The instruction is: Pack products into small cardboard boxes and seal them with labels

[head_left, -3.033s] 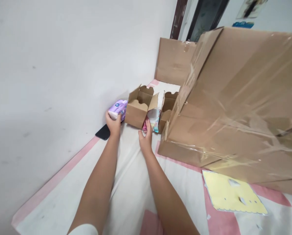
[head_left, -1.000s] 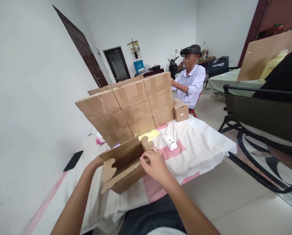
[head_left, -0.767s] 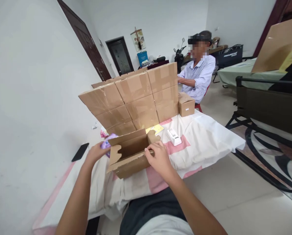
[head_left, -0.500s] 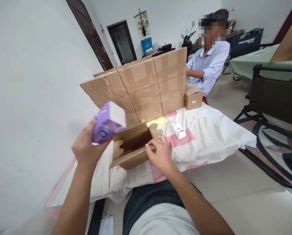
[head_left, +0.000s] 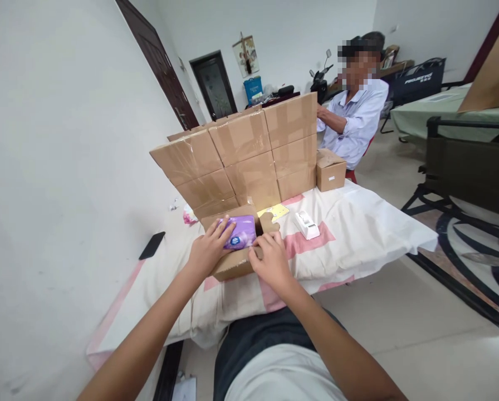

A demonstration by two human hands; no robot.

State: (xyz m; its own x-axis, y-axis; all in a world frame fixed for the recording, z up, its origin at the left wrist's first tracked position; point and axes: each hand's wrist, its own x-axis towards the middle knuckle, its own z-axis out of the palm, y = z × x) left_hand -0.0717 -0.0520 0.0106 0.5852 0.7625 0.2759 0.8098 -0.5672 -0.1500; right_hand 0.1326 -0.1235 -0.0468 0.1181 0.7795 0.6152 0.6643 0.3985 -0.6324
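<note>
A small open cardboard box [head_left: 236, 265] sits at the near edge of the table [head_left: 358, 234], which is covered in a white and pink cloth. A purple packet [head_left: 240, 231] lies in the box's mouth. My left hand [head_left: 208, 250] presses on the packet's left end with its fingers stretched over it. My right hand [head_left: 271, 262] grips the box's front right rim, fingers curled on the cardboard.
A wall of taped cardboard boxes [head_left: 245, 156] stands behind the small box, with one more box [head_left: 331, 170] to its right. A yellow sheet [head_left: 277, 211], a white device [head_left: 307, 224] and a black phone [head_left: 151, 245] lie on the cloth. A person [head_left: 356, 125] sits beyond.
My left hand has brought the purple packet down from the air into the open box. My right hand has stayed on the box's rim.
</note>
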